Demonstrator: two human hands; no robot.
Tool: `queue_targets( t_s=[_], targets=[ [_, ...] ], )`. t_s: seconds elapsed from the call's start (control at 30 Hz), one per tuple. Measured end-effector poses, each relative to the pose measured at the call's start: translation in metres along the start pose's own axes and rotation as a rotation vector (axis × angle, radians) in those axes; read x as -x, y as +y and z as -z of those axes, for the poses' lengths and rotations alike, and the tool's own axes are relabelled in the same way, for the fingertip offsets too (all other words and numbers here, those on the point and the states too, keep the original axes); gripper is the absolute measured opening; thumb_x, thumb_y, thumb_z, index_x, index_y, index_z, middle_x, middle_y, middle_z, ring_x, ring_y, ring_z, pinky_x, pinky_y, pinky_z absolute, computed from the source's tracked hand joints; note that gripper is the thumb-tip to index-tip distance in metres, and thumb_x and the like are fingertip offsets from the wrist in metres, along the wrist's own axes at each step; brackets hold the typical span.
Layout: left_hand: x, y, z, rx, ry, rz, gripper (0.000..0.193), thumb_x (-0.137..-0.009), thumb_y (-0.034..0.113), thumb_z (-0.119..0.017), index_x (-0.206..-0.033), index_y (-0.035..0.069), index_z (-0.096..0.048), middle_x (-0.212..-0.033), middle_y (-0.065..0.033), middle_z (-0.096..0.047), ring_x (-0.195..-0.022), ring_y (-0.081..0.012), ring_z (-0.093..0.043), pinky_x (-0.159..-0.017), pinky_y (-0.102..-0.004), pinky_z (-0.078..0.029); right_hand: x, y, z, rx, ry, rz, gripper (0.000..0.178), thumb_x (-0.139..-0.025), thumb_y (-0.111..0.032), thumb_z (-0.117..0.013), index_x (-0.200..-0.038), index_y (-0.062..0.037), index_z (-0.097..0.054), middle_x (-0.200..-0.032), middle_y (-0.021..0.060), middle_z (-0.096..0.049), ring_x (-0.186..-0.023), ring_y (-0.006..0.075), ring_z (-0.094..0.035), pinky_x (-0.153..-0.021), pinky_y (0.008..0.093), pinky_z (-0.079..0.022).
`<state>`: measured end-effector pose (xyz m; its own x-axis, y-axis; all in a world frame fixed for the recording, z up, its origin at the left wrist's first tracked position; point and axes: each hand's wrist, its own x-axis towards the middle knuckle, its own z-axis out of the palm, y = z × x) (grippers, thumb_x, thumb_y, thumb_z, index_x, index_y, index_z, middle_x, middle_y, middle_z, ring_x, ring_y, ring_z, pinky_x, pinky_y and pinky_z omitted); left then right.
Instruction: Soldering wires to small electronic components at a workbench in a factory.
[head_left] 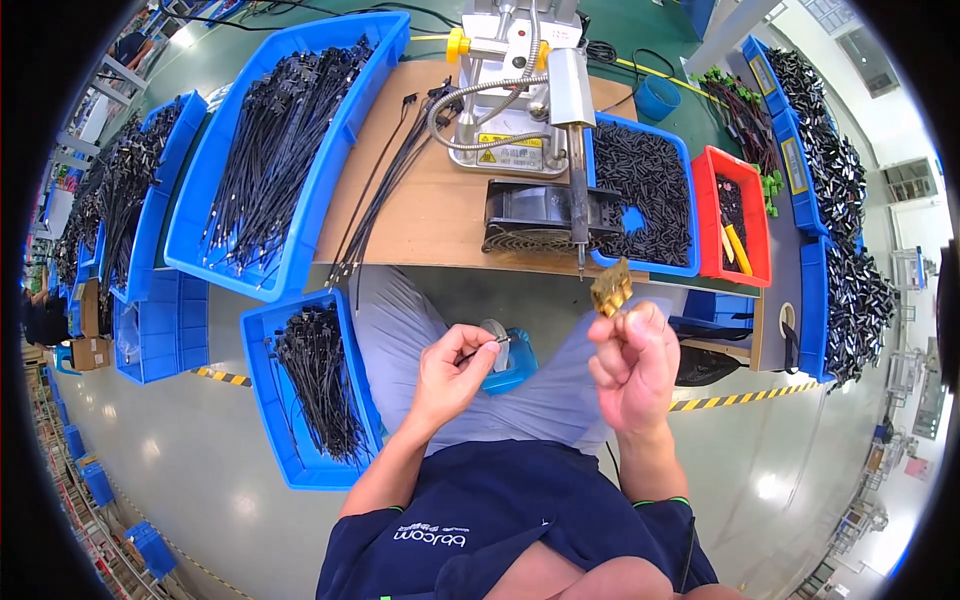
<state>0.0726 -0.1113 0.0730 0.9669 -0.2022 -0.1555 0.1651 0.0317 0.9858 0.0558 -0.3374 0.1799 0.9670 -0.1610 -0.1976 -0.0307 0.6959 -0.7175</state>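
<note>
My left hand [452,372] is closed in a pinch above my lap, on a thin black cable [500,341] whose short end sticks out past the fingertips. My right hand [640,365] is raised at the table's front edge, its fingers closed round the lower part of a brass-coloured metal block [611,288]. Just left of that block the pointed tip of a metal heating rod [578,200] hangs down from a white bench machine [508,100]. Beside the rod stands a black fan [535,215]. Several loose black cables [390,180] lie on the brown tabletop [430,235].
Blue bins of black cables stand at left, one [350,150] by the table and one [290,470] lower. Right of the machine are a blue bin [690,205] of small black tubes and a red bin [762,235] with a yellow-handled tool [738,250]. A blue container [518,365] sits between my legs.
</note>
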Motion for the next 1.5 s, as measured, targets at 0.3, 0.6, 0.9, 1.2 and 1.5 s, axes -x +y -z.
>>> queue_targets(
  t_s=[0.3,0.6,0.9,1.2,1.5],
  targets=[
    [0.002,-0.003,0.008,-0.06,-0.038,0.055,0.009,-0.102,0.006,-0.071,-0.107,0.0,-0.068,-0.093,0.0009,-0.073,-0.08,-0.0019,-0.06,-0.073,-0.0203,-0.049,0.0,0.009,0.012,0.316,0.042,0.078,0.011,-0.106,-0.007,-0.058,-0.096,-0.0064,-0.054,-0.094,0.0227,-0.076,-0.052,-0.0012,-0.033,-0.047,0.0199,-0.029],
    [-0.009,-0.003,0.0,-0.032,0.027,-0.033,0.009,-0.099,0.006,-0.074,-0.103,0.0,-0.07,-0.077,0.0052,-0.065,-0.068,0.0007,-0.051,-0.059,-0.0193,-0.041,-0.035,-0.061,0.026,0.558,0.21,0.343,0.013,-0.106,-0.013,-0.06,-0.094,-0.0067,-0.06,-0.082,0.0105,-0.074,-0.049,-0.0007,-0.035,-0.044,0.0204,-0.027],
    [-0.002,0.002,-0.001,-0.025,0.016,-0.033,0.007,-0.099,0.005,-0.073,-0.103,0.0,-0.069,-0.081,0.0045,-0.068,-0.07,0.0009,-0.052,-0.061,-0.0178,-0.04,-0.226,-0.192,0.055,1.699,0.361,0.257,0.034,-0.094,-0.034,-0.066,-0.102,-0.002,-0.075,-0.097,0.0159,-0.079,-0.091,0.0275,-0.075,-0.085,0.0397,-0.057],
    [-0.007,0.04,-0.005,-0.004,0.024,-0.031,0.006,-0.101,0.003,-0.071,-0.105,0.0,-0.069,-0.088,0.0001,-0.072,-0.075,-0.0022,-0.058,-0.066,-0.02,-0.047,-0.314,-0.197,0.117,2.199,0.333,0.138,0.036,-0.089,-0.032,-0.063,-0.109,-0.0074,-0.08,-0.113,0.0259,-0.076,-0.11,0.0447,-0.072,-0.101,0.0516,-0.055],
    [-0.029,0.075,-0.01,0.457,-0.185,0.185,0.011,-0.104,0.013,-0.068,-0.112,0.005,-0.066,-0.102,-0.0095,-0.075,-0.071,-0.0052,-0.053,-0.061,-0.0217,-0.04,-0.145,-0.2,0.065,1.449,0.297,0.623,0.036,-0.104,-0.028,-0.07,-0.121,0.0031,-0.075,-0.099,0.0016,-0.073,-0.087,0.0073,-0.061,-0.08,0.0227,-0.047]
  ],
)
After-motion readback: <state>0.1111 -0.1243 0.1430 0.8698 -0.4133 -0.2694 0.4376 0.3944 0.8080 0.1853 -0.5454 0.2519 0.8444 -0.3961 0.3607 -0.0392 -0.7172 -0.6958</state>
